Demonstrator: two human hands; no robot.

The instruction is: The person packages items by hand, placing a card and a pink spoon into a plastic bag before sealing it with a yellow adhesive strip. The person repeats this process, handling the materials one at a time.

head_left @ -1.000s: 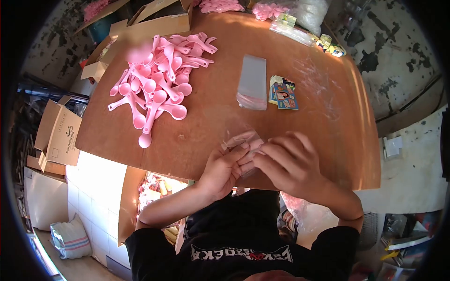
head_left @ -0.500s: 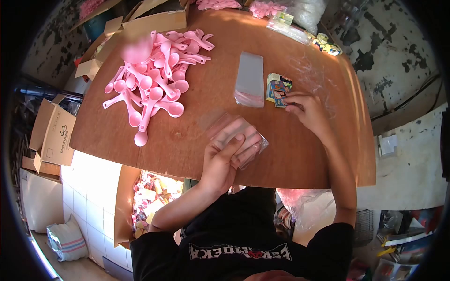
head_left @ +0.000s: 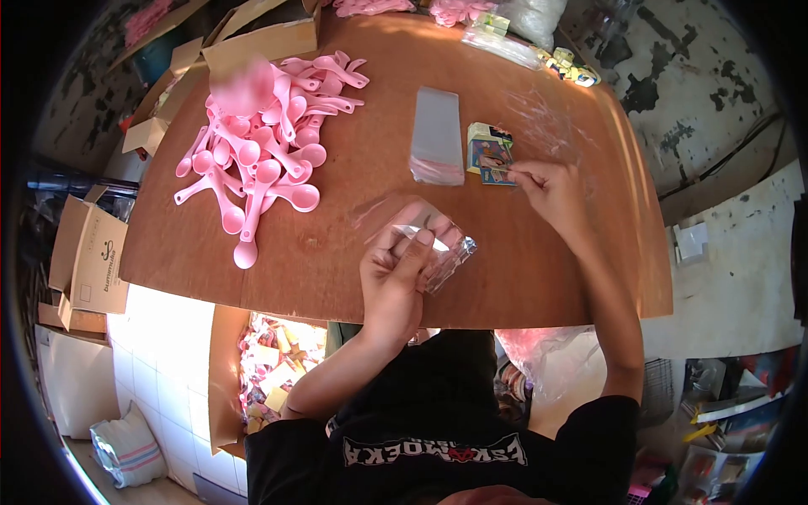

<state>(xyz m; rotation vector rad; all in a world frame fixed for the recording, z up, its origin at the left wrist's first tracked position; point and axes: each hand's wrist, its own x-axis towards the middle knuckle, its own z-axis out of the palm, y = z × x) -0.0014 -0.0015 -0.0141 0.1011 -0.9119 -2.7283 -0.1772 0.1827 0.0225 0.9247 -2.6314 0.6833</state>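
Observation:
My left hand (head_left: 394, 273) is closed, its thumb pressing a clear plastic bag (head_left: 442, 257) against the fingers near the table's front edge. The bag is see-through and crinkled, with light glinting on it. To the right, my right hand (head_left: 551, 194) pinches the edge of a printed card (head_left: 495, 166) at the top of a small stack of colourful cards (head_left: 477, 139). Left of the cards lies a flat pile of clear plastic bags (head_left: 436, 135). A heap of pink measuring spoons (head_left: 261, 156) covers the left part of the table.
The brown wooden table (head_left: 337, 278) has a curved far edge. Cardboard boxes (head_left: 261, 38) stand at the back left, and an open carton of packed pieces (head_left: 273, 362) sits below the front edge. Thin plastic scraps (head_left: 547, 118) lie right of the cards.
The top card now sits slightly raised and turned in my right fingers. My left hand has tilted the plastic bag a little. The whole view has shifted slightly.

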